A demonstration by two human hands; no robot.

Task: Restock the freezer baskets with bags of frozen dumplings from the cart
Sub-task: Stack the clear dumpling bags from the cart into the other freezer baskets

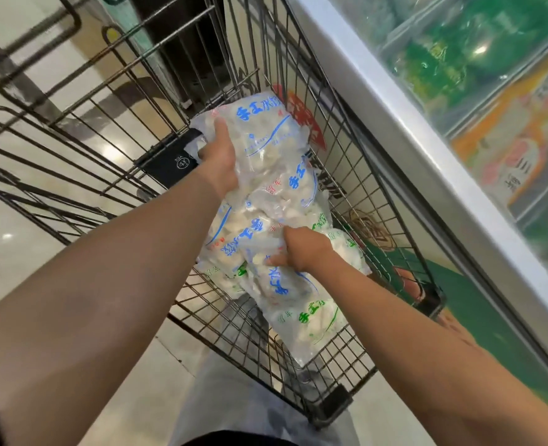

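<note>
Both arms reach forward and down into the wire cart (pixel 356 201).

Right hand (pixel 301 249): nearer one, palm down on the pile, thumb toward the near side, fingers curled into the plastic of a blue-print dumpling bag (pixel 279 281). Grip is clenched on that bag.

Left hand (pixel 219 156): stretched further, thumb up, fingers wrapped round the left edge of the upper dumpling bag (pixel 266 133), which tilts up against the cart's far right corner. Grip is grasping that bag.

Cart contents: clear bags of pale dumplings, stacked and overlapping along the right side. Nearest the camera lies a green-print bag (pixel 311 326) flat on the cart floor; blue-print ones sit on and behind it. Exact count can't be told, since the bags overlap.

Freezer (pixel 404 111) runs just beside the cart on the right, behind a metal rim. Under its glass are green packs (pixel 478 49) further off and orange packs (pixel 507 149) closer in; the image is blurred and basket walls are not readable.
</note>
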